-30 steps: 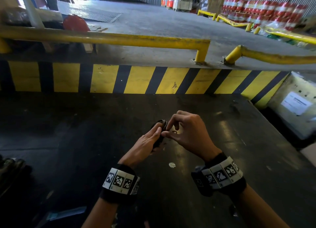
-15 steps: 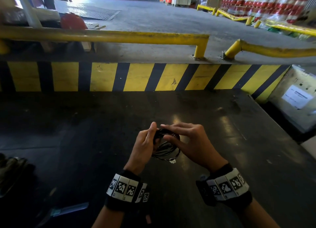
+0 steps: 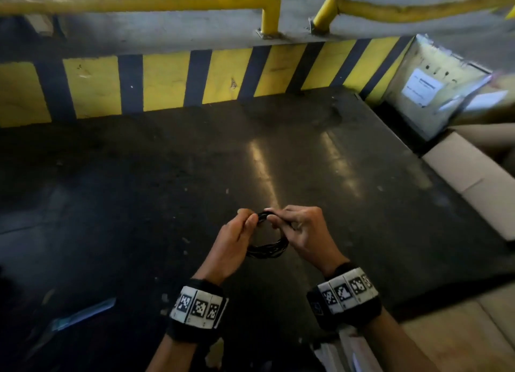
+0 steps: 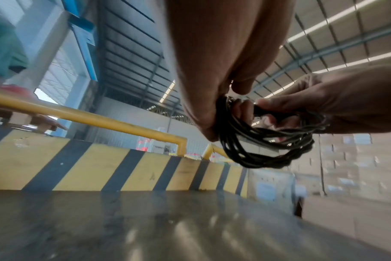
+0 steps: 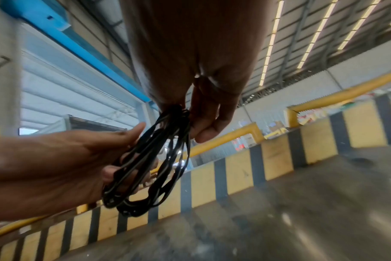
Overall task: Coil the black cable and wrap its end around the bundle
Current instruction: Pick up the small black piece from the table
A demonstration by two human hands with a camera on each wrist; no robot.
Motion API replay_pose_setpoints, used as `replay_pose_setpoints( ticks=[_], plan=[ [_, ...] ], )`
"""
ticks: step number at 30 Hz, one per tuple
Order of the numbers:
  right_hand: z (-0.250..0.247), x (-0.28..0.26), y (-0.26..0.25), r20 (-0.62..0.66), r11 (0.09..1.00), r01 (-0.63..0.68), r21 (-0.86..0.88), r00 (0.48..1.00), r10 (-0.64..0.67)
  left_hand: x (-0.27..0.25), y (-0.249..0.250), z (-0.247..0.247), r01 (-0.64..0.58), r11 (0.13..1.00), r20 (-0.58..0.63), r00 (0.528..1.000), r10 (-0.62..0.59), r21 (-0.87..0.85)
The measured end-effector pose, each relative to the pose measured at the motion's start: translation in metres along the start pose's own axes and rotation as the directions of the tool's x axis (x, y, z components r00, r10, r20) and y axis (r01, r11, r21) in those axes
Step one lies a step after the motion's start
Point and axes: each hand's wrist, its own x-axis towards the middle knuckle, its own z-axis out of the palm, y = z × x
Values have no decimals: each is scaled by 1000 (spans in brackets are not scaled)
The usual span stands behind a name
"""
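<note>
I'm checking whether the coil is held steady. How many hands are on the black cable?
2. The left hand pinches the coil's left side; the right hand has its grip on the right side of the black cable, held above the dark floor.

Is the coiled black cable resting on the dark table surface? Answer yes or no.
No: in the left wrist view the coiled black cable hangs clear above the dark table surface, held between the left hand and right hand.
</note>
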Motion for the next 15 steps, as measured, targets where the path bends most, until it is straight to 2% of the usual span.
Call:
replay_pose_setpoints(
  ticks=[3, 5, 8, 11, 13, 15],
  plan=[
    [-2, -43, 23, 30, 980, -194, 49, 981, 192, -13, -25, 37, 16, 977, 60, 998, -30, 212],
    [-4, -72, 38, 56, 944, -327, 34, 944, 325, -21, -42, 65, 51, 962, 106, 991, -82, 270],
    [-8, -113, 58, 99, 858, -513, 30, 855, 509, -31, -66, 105, 121, 941, 198, 962, -190, 316],
    [-20, -154, 79, 137, 741, -671, 34, 738, 661, -41, -81, 146, 185, 930, 289, 915, -280, 317],
    [-27, -173, 89, 175, 691, -722, 22, 683, 709, -46, -86, 166, 203, 918, 309, 898, -313, 341],
    [-36, -190, 101, 219, 667, -745, 1, 651, 727, -50, -89, 188, 196, 906, 319, 890, -325, 375]
  ],
)
